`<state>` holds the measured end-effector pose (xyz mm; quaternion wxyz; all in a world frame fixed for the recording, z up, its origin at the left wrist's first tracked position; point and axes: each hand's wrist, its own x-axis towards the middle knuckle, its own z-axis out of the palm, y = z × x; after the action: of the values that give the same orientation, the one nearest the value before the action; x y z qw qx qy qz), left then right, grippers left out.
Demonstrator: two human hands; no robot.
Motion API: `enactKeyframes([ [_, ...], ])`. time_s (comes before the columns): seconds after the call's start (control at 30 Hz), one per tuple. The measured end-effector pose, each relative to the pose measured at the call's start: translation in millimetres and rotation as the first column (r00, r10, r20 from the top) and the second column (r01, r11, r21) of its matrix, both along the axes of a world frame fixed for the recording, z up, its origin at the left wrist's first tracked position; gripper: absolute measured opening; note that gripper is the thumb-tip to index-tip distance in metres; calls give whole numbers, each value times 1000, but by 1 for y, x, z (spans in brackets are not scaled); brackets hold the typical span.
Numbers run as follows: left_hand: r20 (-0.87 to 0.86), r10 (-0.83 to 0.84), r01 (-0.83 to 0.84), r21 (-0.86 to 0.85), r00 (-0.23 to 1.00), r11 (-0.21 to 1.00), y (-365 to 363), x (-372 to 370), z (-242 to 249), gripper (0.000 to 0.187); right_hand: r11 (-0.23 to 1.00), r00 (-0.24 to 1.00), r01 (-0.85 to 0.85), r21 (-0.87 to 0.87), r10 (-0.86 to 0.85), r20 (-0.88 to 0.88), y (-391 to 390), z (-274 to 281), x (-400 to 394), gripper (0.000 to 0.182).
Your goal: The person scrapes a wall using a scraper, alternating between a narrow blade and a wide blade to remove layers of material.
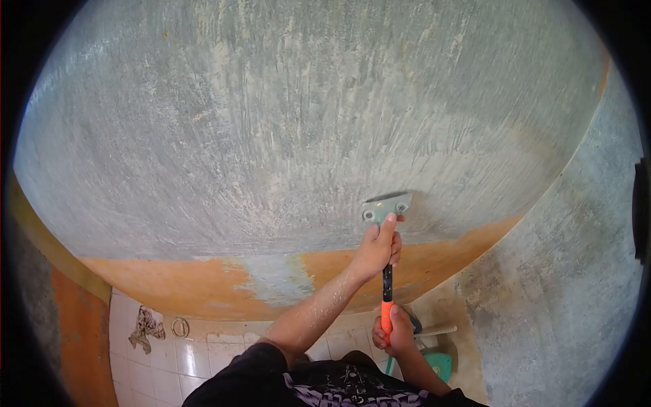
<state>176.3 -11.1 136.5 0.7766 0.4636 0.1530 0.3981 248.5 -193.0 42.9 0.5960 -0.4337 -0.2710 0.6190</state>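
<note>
A long-handled scraper (387, 285) with a wide metal head and an orange and black handle is held against the wall (271, 136). My left hand (381, 247) is closed round the upper shaft just below the head, its thumb lying on the head. Lower down, my right hand (395, 331) wraps round the orange grip. The blade edge lies at the grey, scratched surface, above the orange painted band (163, 278). Pale dust specks cover my left forearm.
On the white tiled floor (146, 373) at the lower left lie a crumpled cloth (145, 329) and a small ring-shaped item (180, 328). A green object (441, 366) is partly hidden beside my right forearm. Another grey wall (556, 271) stands on the right.
</note>
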Motion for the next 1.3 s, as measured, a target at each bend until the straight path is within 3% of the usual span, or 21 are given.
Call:
enactKeyframes([
  [0.13, -18, 81, -78, 136, 997, 988, 3, 19, 28, 47, 995, 998, -66, 75, 65, 11, 10, 17, 23, 44],
  [0.4, 37, 211, -212, 36, 977, 977, -8, 47, 15, 49, 967, 970, -238, 93, 232, 71, 17, 14, 82, 47],
  [0.5, 86, 245, -243, -34, 966, 969, -9, 61, 8, 49, 936, 913, -327, 134, 349, -210, 12, -6, 109, 51],
  [0.6, 113, 273, -270, -40, 955, 962, -12, 68, 19, 51, 870, 792, -442, 218, 492, -362, 21, -5, 128, 52],
  [0.8, 67, 397, -401, 58, 915, 914, -7, 62, 53, 57, 855, 872, -471, 218, 489, -29, 46, 34, 134, 50],
  [1.0, -8, 430, -428, 69, 903, 901, -7, 57, 55, 60, 873, 901, -431, 227, 428, 65, 44, 35, 119, 48],
  [1.1, -25, 460, -457, 92, 887, 885, -9, 53, 68, 61, 908, 944, -323, 266, 290, 154, 43, 40, 107, 46],
  [1.3, -108, 394, -379, 137, 913, 915, -5, 48, 55, 58, 929, 960, -280, 243, 264, 95, 33, 29, 93, 43],
])
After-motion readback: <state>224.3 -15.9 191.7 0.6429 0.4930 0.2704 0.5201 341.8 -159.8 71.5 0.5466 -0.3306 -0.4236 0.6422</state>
